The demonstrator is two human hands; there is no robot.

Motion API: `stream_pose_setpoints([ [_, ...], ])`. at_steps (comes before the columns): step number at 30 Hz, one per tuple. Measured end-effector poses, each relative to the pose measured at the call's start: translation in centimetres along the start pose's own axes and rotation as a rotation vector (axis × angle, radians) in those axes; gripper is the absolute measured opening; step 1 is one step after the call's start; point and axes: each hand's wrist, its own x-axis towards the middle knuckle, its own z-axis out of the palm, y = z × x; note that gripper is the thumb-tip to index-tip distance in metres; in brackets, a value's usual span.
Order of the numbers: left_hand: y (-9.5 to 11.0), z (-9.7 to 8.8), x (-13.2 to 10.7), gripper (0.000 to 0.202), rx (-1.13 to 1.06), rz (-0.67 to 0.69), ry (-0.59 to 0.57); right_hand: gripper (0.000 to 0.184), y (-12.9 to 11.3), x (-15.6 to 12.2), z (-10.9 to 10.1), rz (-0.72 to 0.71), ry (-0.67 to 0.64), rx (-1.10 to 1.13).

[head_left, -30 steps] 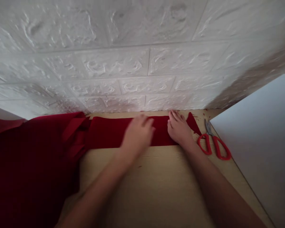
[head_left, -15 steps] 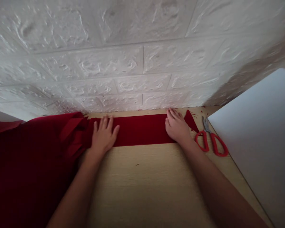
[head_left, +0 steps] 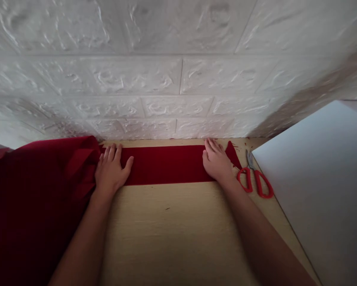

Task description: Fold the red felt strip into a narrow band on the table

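A strip of dark red fabric (head_left: 169, 165) lies flat along the back of the wooden table (head_left: 172, 230), close to the wall. On its left end my left hand (head_left: 111, 169) rests palm down, fingers spread and thumb out. My right hand (head_left: 217, 161) lies on the strip's right end with its fingers stretched forward, holding nothing. Just past the right hand is a small pointed red fabric scrap (head_left: 233, 154). Red-handled scissors (head_left: 254, 174) lie on the table to the right of that hand, blades toward the wall.
A large heap of red fabric (head_left: 38, 198) covers the left side. The white brick-patterned wall (head_left: 154, 75) rises at the back. A white panel (head_left: 318, 171) stands along the right edge. Small red shreds (head_left: 245, 145) lie near the wall.
My left hand has slid left along the strip to its left end, baring more fabric between the hands. My right hand stays on the right end. The view has shifted slightly.
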Motion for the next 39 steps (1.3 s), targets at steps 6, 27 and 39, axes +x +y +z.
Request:
stream_pose_setpoints([
  [6,0.3,-0.1,0.0,0.080,0.014,-0.013,0.016,0.069,-0.4,-0.4,-0.2,-0.005,-0.008,-0.076],
  [27,0.0,0.0,0.1,0.090,0.011,-0.024,-0.004,0.069,-0.8,-0.4,-0.5,0.008,-0.034,-0.146],
  [39,0.5,-0.6,-0.1,0.096,0.023,-0.001,-0.050,0.070,0.0,-0.6,0.1,-0.025,0.013,-0.111],
])
